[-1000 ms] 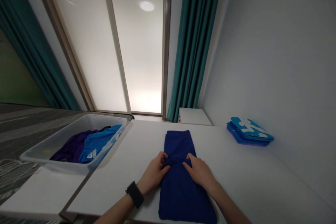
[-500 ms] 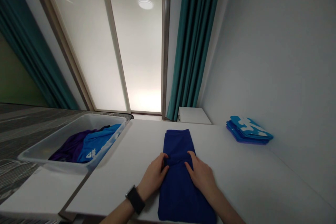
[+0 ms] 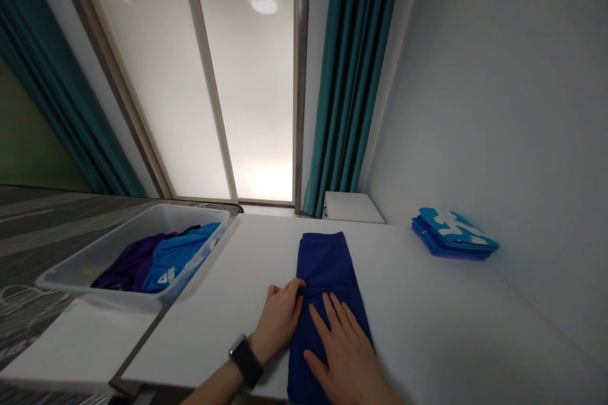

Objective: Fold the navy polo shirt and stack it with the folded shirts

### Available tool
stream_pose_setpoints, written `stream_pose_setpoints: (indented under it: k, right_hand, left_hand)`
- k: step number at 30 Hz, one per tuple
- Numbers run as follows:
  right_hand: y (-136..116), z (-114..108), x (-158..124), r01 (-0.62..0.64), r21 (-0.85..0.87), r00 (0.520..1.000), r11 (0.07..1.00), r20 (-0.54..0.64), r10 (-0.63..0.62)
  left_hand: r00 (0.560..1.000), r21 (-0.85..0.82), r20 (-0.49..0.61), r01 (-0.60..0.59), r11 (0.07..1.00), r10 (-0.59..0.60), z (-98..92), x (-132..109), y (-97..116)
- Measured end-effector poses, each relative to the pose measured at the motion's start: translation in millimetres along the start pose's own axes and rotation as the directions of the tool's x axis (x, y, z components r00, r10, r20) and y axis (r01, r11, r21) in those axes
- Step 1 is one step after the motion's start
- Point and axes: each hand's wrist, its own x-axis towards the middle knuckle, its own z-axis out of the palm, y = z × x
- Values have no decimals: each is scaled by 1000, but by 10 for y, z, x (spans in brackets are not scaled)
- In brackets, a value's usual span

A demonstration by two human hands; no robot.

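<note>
A dark blue garment (image 3: 327, 266), folded into a long strip, lies on the white table (image 3: 427, 316) in front of me. My left hand (image 3: 280, 316), with a black watch on its wrist, rests on the strip's left edge, its fingers curled over the cloth. My right hand (image 3: 344, 354) lies flat on the near half of the garment with the fingers stretched out and spread.
A clear plastic bin (image 3: 85, 262) at the left holds purple and light blue clothes (image 3: 164, 259). A stack of folded blue garments (image 3: 453, 234) sits at the far right by the wall. Teal curtains and a small white cabinet (image 3: 351, 207) stand behind the table.
My right hand has slid back toward me over the garment and flattened out. My left hand has stayed at the left edge.
</note>
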Motion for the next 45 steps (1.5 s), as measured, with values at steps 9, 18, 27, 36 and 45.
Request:
stream_pose_setpoints:
  k: [9,18,27,36,45]
  right_hand:
    - [197,-98,377,21,-55,1000,998,-9,-22]
    - [183,15,373,-10,-129,998,992,-57,3]
    - [289,-1,391,-243,-147,960,959,-177,217]
    - [280,13,360,-277,-136,949,951,-192,249]
    - [266,-3,365,-298,-142,948,944,-161,275]
  left_hand:
    - [995,135,-85,-37,990,49,-69,283,-29]
    - [956,137,143,-277,951,258,-3,-164,-39]
    - [938,162,215,-309,937,272,-92,-118,-58]
    - [927,226,161,-370,901,340,-32,-159,-132]
    - [919,233,202,-380,895,337,-75,-149,-125]
